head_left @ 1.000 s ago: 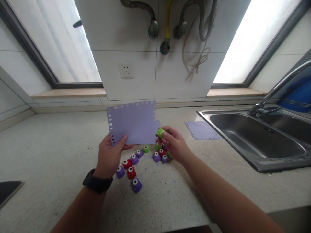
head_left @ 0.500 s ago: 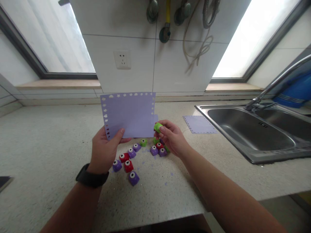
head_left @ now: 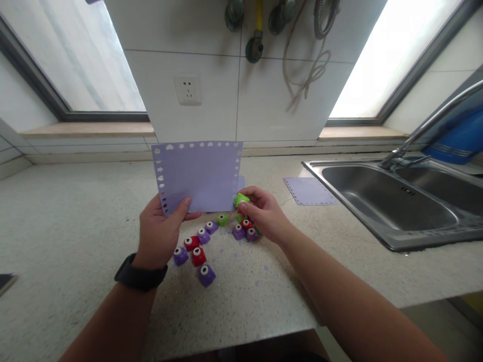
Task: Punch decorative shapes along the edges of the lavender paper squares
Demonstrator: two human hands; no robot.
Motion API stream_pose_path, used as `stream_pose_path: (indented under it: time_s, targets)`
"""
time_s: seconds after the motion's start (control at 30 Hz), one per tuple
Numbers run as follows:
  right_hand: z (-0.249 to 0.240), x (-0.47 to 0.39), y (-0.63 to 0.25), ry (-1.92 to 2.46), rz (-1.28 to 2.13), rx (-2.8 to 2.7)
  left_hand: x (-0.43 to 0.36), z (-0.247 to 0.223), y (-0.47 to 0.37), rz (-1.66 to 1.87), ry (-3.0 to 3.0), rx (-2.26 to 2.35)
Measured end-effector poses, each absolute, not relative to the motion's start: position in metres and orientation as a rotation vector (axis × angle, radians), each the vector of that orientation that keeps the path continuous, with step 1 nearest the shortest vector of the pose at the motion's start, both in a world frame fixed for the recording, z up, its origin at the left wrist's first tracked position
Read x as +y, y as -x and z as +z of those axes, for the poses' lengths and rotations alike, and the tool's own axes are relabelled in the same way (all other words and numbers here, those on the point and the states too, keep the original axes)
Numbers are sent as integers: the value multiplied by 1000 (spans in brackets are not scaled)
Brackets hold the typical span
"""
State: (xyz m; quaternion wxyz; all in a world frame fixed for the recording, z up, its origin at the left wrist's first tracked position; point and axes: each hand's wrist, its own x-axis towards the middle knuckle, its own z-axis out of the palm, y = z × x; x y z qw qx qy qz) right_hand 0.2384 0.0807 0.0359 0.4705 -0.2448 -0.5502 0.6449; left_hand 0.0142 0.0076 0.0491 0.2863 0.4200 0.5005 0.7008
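Note:
A purple sheet of paper (head_left: 199, 176) is held up by my left hand (head_left: 160, 226), thumb in front at its lower left. Small shaped holes run along its left, top and right edges. My right hand (head_left: 264, 211) pinches a green craft punch (head_left: 241, 199) at the sheet's lower right edge. Below the sheet, several purple, red and green punches lie on the counter, among them a purple one (head_left: 207, 275), a red one (head_left: 198, 256) and a green one (head_left: 222, 219). Bits of purple paper are scattered around them.
Another purple sheet (head_left: 309, 191) with punched edges lies at the right, beside the steel sink (head_left: 354, 221) with its faucet (head_left: 426, 120). A dark flat object (head_left: 6, 282) sits at the far left edge of the counter (head_left: 83, 226). The tiled wall has a socket (head_left: 187, 90).
The green punch in my right hand has moved slightly left, onto the sheet's lower right edge, and has turned a little. The sheet's left side has shifted slightly left.

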Motion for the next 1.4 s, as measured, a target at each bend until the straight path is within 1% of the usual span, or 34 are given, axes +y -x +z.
stream_pose_path:
  time_s: [0.37, 0.97, 1.4]
  targets:
    - [35, 79, -239, 699, 1528, -1497, 8, 47, -13, 1888, -1133, 1322]
    - [32, 76, -233, 632, 1656, -1422, 6, 50, -15, 1842, -1139, 1329]
    - [32, 77, -234, 650, 1626, -1452, 7, 50, -16, 1835, -1165, 1375]
